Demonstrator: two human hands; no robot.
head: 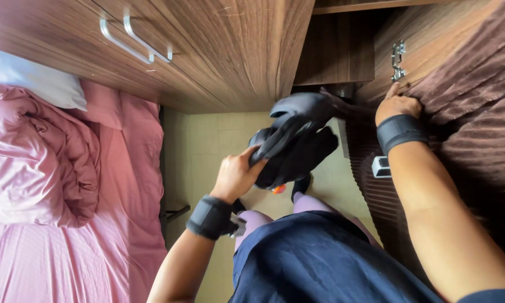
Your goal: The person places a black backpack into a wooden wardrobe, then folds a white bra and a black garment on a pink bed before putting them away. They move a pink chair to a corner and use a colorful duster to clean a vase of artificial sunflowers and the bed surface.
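While the dark navy fabric of the person's own garment (pixel 320 258) fills the nearest part of the view, the left hand (pixel 235 175) rises just beyond it, a black wrist strap below it, its grip closed tight on a bunched black soft bag or garment (pixel 297 146). That bundle hangs in mid-air over the pale tiled floor (pixel 207 146), held up at about waist height, apparently so it stays clear of the floor between bed and wardrobe. A small orange spot peeks from its underside; what it is, I cannot tell. Over on the right, the right hand (pixel 397 104), also strapped at the wrist, presses against brown ribbed cloth (pixel 477 112) at the edge of the open brown wooden wardrobe door (pixel 387 33); whether that grip pinches the cloth or only rests on it, I cannot tell. To the left lies the pink crumpled bedding (pixel 45 163) with a white pillow (pixel 33 81). Farthest off, wooden drawer fronts carry two silver bar handles (pixel 134 39).
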